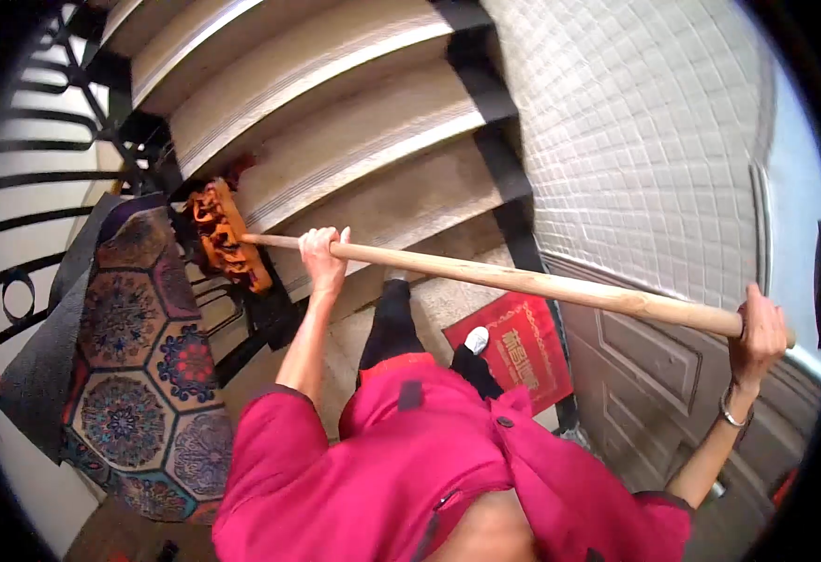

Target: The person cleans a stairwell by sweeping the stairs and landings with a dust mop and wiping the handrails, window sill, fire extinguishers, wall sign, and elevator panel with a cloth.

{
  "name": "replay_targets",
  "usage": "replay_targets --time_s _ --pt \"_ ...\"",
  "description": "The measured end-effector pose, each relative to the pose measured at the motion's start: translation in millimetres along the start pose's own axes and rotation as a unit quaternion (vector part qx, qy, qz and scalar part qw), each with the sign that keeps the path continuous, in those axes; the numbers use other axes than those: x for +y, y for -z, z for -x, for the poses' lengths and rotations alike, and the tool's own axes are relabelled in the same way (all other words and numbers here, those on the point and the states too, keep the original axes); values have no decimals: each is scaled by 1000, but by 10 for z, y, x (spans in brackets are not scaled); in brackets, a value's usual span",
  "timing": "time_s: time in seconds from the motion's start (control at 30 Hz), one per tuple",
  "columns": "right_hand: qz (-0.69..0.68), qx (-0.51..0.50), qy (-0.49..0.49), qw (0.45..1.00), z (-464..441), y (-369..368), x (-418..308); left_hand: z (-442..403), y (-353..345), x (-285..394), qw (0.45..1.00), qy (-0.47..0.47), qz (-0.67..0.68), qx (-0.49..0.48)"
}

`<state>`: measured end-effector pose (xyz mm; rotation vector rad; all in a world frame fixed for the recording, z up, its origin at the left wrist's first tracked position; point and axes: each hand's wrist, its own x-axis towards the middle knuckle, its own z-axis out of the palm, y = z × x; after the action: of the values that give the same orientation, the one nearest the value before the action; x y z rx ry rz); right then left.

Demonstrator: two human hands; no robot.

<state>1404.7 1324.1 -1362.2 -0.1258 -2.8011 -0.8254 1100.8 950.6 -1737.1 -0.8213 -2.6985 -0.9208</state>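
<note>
A long wooden pole (523, 278) slants across the view, with an orange mop head (218, 234) at its left end beside the stairs and the black railing. My left hand (323, 260) is closed around the pole a short way from the mop head. Near the pole's other end, at the right, my right hand (760, 332) grips it, with a bracelet on that wrist. The mop head touches the left side of a lower step.
Stone stairs (354, 150) with black edges rise ahead. A black metal railing (45, 175) and a patterned mat (148, 365) folded over it stand at the left. A red mat (532, 361) lies on the floor by my foot. A textured wall (644, 140) is at the right.
</note>
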Motion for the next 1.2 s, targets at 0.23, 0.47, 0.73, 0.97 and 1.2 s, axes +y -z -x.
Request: replay_targets --time_s 0.23,0.47,0.73,0.97,1.2 --pt "3 -203 -229 952 2899 499 89 12 -526 1563 976 -178 70 -107" --pt "137 -461 -436 761 5280 1765 -261 1276 -1909 3451 884 -324 196 -274" --pt "135 -552 -431 701 5242 2178 -981 2369 -2398 3833 741 -394 144 -524" --pt "156 -580 -285 747 3971 1484 -3 1904 -1953 2946 839 -240 164 -460" --pt "92 -268 -36 958 2575 219 1208 1820 -1314 1658 954 5 228 -196"
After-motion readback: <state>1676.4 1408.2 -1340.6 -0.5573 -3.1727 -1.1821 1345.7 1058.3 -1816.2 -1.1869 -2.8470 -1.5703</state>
